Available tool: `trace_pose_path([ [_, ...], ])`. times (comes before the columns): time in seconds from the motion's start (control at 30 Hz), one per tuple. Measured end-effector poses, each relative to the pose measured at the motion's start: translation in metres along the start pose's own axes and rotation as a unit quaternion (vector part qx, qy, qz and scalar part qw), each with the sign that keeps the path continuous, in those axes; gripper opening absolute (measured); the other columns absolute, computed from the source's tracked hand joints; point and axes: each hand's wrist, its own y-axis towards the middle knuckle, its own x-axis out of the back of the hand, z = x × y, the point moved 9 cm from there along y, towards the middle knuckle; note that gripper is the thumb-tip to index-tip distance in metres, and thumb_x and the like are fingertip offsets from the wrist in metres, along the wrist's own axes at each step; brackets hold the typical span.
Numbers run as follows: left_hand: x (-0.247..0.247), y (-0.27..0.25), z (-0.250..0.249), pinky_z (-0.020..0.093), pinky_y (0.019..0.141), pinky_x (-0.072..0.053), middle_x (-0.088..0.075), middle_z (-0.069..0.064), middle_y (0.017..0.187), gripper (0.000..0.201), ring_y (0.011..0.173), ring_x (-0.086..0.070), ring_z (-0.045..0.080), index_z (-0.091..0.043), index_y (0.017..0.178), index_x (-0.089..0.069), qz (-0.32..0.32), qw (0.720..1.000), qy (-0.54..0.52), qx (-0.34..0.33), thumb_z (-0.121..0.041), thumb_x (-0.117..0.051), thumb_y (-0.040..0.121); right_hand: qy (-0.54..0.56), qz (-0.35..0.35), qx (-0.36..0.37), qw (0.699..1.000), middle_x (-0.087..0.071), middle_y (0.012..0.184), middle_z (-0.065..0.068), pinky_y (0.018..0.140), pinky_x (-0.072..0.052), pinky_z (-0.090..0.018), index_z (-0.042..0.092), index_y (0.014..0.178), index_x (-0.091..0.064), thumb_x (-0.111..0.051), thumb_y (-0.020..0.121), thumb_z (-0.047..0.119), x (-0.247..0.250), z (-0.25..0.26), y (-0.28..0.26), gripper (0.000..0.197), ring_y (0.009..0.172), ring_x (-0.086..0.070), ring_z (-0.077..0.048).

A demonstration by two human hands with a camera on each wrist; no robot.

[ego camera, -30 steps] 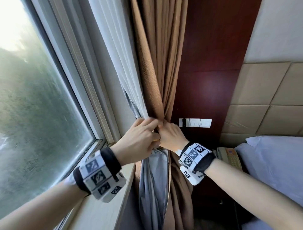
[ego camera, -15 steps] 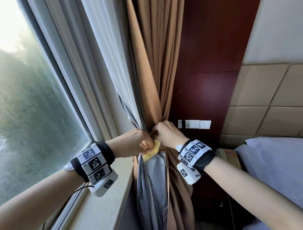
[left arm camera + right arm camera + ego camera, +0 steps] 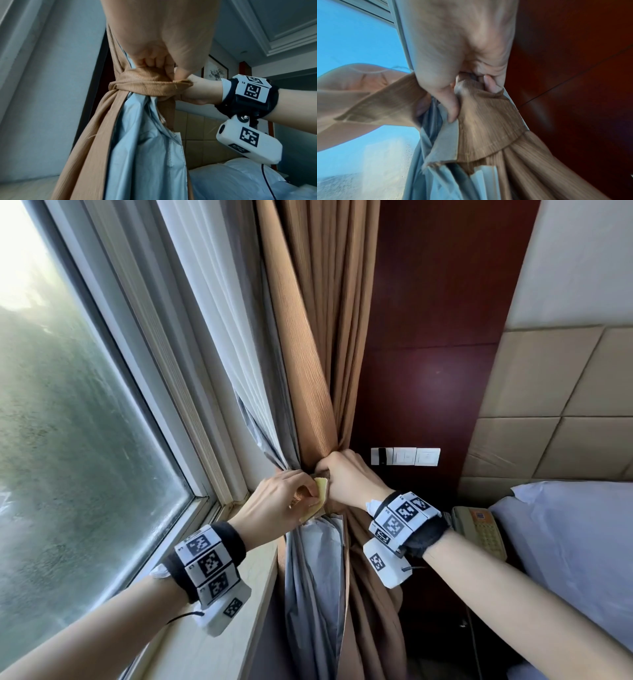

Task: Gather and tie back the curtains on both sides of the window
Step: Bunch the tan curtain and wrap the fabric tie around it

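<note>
While the curtain [image 3: 310, 378] hangs vertically, both hands' grips, left hand [image 3: 274, 503] and right hand [image 3: 346, 477], clutch its horizontal tie-back [image 3: 147, 86].

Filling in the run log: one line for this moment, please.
stage: fastening tieback | left hand: grips tieback end | right hand: grips other end | brown curtain: gathered

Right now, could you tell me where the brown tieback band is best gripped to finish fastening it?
Probably at its loose ends, from the front. The tieback band already wraps the gathered brown curtain, and its flat ends meet on the near side, where the left hand and right hand pinch them. The back of the band lies out of reach.
</note>
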Motion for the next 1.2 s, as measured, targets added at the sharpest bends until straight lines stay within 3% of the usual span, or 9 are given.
trace_pose_path([
  [0.07,-0.003,-0.002,-0.002,0.018,0.072,-0.035,-0.053,-0.012,0.087,0.015,0.080,-0.048,0.006,-0.018,0.094,-0.061,0.010,1.000,-0.010,-0.011,-0.029,-0.068,0.086,-0.004,-0.003,0.007,1.000,-0.059,0.063,-0.007,0.062,-0.052,-0.042,0.014,0.071,-0.067,-0.054,0.076,0.031,0.000,0.001,0.001,0.022,0.067,-0.058,-0.032],
  [0.17,-0.005,-0.003,0.003,0.022,0.074,-0.040,-0.054,-0.009,0.089,0.025,0.082,-0.050,0.009,-0.019,0.095,-0.060,0.019,1.000,-0.005,0.001,-0.037,-0.072,0.082,-0.003,-0.006,0.011,1.000,-0.059,0.063,-0.008,0.061,-0.052,-0.042,0.013,0.072,-0.066,-0.054,0.076,0.030,0.000,0.002,0.003,0.021,0.066,-0.057,-0.032],
  [0.4,0.006,0.005,0.014,0.017,0.065,-0.038,-0.057,-0.007,0.081,0.024,0.070,-0.051,0.009,-0.012,0.087,-0.061,-0.031,0.997,-0.032,0.063,-0.018,-0.081,0.074,0.017,0.031,0.010,0.999,-0.048,0.057,-0.001,0.058,-0.040,-0.030,0.015,0.064,-0.055,-0.053,0.077,0.012,-0.002,-0.008,0.004,0.013,0.064,-0.045,-0.028],
  [0.53,0.010,0.009,0.016,0.021,0.061,-0.041,-0.059,-0.004,0.072,0.022,0.063,-0.052,0.013,-0.017,0.079,-0.059,-0.021,0.994,-0.072,0.077,-0.015,-0.080,0.075,0.023,0.045,0.011,0.999,-0.055,0.059,0.005,0.060,-0.037,-0.021,0.019,0.080,-0.069,-0.059,0.081,0.017,0.001,-0.015,0.004,0.011,0.070,-0.055,-0.020],
  [0.6,0.012,0.011,0.018,0.023,0.058,-0.041,-0.059,-0.003,0.068,0.026,0.060,-0.051,0.013,-0.021,0.076,-0.055,-0.018,0.994,-0.069,0.079,-0.017,-0.080,0.075,0.030,0.044,0.012,0.999,-0.057,0.061,0.006,0.061,-0.038,-0.021,0.022,0.084,-0.071,-0.063,0.082,0.023,0.001,-0.018,0.005,0.008,0.071,-0.057,-0.017],
  [0.73,0.018,0.009,0.025,0.012,0.055,-0.037,-0.054,-0.011,0.064,0.029,0.058,-0.049,0.002,-0.021,0.074,-0.051,-0.030,0.993,-0.067,0.093,-0.016,-0.080,0.075,0.045,0.058,0.007,0.997,-0.055,0.063,0.005,0.062,-0.044,-0.028,0.021,0.076,-0.067,-0.067,0.082,0.033,-0.002,-0.023,0.006,0.013,0.068,-0.054,-0.016],
  [0.87,0.016,0.010,0.023,0.012,0.054,-0.038,-0.057,-0.009,0.062,0.031,0.058,-0.052,0.004,-0.022,0.071,-0.049,-0.019,0.991,-0.087,0.097,-0.014,-0.079,0.076,0.052,0.054,0.004,0.997,-0.055,0.060,0.003,0.062,-0.043,-0.029,0.018,0.070,-0.064,-0.063,0.083,0.027,-0.002,-0.022,0.008,0.015,0.063,-0.050,-0.014],
  [1.07,-0.005,0.006,0.014,0.024,0.065,-0.054,-0.070,-0.002,0.074,0.030,0.069,-0.066,0.009,-0.018,0.096,-0.055,0.020,0.980,-0.140,0.142,-0.014,-0.077,0.077,0.021,0.040,-0.003,0.999,-0.059,0.065,0.001,0.053,-0.038,-0.023,0.015,0.078,-0.067,-0.056,0.078,0.018,-0.004,-0.021,0.016,0.012,0.068,-0.056,-0.020],
  [1.2,0.002,0.008,0.017,0.009,0.056,-0.042,-0.064,-0.010,0.068,0.022,0.063,-0.058,0.000,-0.019,0.092,-0.064,-0.029,0.983,-0.087,0.160,-0.016,-0.075,0.074,0.024,0.034,-0.006,0.999,-0.059,0.066,-0.003,0.057,-0.039,-0.025,0.013,0.076,-0.066,-0.055,0.077,0.020,-0.004,-0.025,0.018,0.012,0.070,-0.057,-0.024],
])
